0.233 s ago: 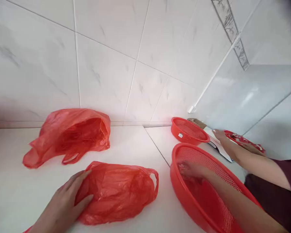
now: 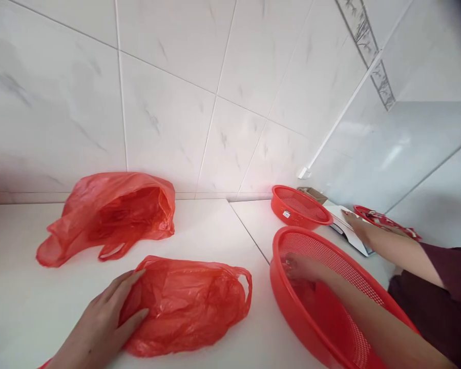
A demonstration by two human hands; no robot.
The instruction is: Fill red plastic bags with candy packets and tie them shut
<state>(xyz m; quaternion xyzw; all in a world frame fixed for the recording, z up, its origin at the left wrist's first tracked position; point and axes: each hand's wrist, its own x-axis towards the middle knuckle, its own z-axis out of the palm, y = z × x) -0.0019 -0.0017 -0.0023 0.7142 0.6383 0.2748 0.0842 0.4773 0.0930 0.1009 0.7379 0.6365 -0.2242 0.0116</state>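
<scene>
My left hand (image 2: 100, 312) is at the mouth of a red plastic bag (image 2: 188, 302) lying flat on the white counter. Its fingers and thumb grip the bag's left edge, with the thumb in front. A bag handle loop sticks out at the right end. My right hand (image 2: 301, 269) reaches down inside a large red mesh basket (image 2: 288, 302), against its far left part. The fingers there are curled and pointing down; what they hold, if anything, is too unclear to make out. The basket's near side runs out of view.
Another red plastic bag (image 2: 119, 215) stands open by the tiled wall. Behind the large basket sit a smaller red basket (image 2: 299, 207) and a white device (image 2: 349, 230), with a co-worker's hand (image 2: 355, 223) over it. A red tray (image 2: 384, 223) of packets lies farther right.
The co-worker's arm has shifted slightly over the white device. My right hand has moved only a little inside the basket, and my left hand stays on the bag.
</scene>
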